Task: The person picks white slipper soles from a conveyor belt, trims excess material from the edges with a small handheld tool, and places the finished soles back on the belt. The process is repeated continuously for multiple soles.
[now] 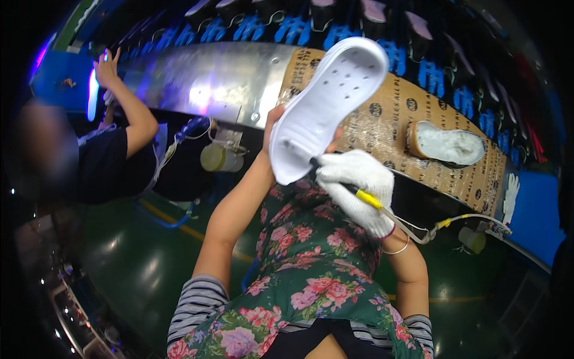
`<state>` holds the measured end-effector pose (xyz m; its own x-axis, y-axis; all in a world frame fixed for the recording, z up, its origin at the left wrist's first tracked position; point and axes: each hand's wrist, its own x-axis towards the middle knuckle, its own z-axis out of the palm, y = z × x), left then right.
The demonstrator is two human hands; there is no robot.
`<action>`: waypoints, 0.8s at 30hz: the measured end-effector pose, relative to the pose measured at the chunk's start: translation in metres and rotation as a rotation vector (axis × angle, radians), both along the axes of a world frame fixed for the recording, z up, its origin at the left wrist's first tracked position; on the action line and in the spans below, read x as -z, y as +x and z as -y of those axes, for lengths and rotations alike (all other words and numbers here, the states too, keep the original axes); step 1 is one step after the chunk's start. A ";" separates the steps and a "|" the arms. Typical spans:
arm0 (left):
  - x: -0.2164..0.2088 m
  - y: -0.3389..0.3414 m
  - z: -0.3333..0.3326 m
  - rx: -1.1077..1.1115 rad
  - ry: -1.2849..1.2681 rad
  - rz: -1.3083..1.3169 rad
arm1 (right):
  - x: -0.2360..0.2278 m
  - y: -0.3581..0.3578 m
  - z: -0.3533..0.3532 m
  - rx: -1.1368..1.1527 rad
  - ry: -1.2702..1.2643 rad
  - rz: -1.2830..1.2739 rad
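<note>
A white shoe sole (pixel 326 105), with rows of small holes at its far, wider end and a recess near the other, is held up over the front edge of the bench. My bare left hand (pixel 274 127) grips it from beneath, mostly hidden behind it. In my right hand (pixel 357 182), which wears a white knit glove, is a slim tube-fed brush (pixel 368 198) with a yellow band. Its dark tip is at the sole's near right edge; whether it touches I cannot tell. A shoe (pixel 449 145) lies on the bench to the right, its whitish underside up.
Printed brown paper (pixel 376 128) covers the bench beside bare metal (pixel 197 84). Behind, a rack carries shoe parts over blue holders (pixel 293 30). A pale hose (pixel 463 218) trails from the brush rightward, near a white glove (pixel 511 194). At left, a co-worker's arm (pixel 139 122) is raised.
</note>
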<state>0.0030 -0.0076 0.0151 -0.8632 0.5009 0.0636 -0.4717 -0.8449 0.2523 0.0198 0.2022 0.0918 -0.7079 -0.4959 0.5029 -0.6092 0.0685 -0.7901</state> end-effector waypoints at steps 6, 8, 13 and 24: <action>-0.020 -0.019 0.006 0.101 -0.052 -0.044 | 0.002 0.025 0.004 -0.283 -0.085 0.298; -0.024 -0.017 0.008 0.070 -0.108 -0.057 | -0.003 0.015 0.005 -0.074 -0.101 0.285; -0.036 -0.029 0.009 0.096 -0.057 -0.078 | 0.001 0.009 -0.010 -0.336 -0.179 0.557; -0.211 -0.124 -0.031 0.297 0.206 -0.746 | 0.011 0.023 -0.077 0.175 -0.597 0.873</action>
<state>-0.1206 0.0229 0.2259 -0.3912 0.6168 0.6830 -0.4524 -0.7752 0.4410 0.0431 0.2788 0.0807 -0.9774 -0.1940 -0.0839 0.1634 -0.4418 -0.8821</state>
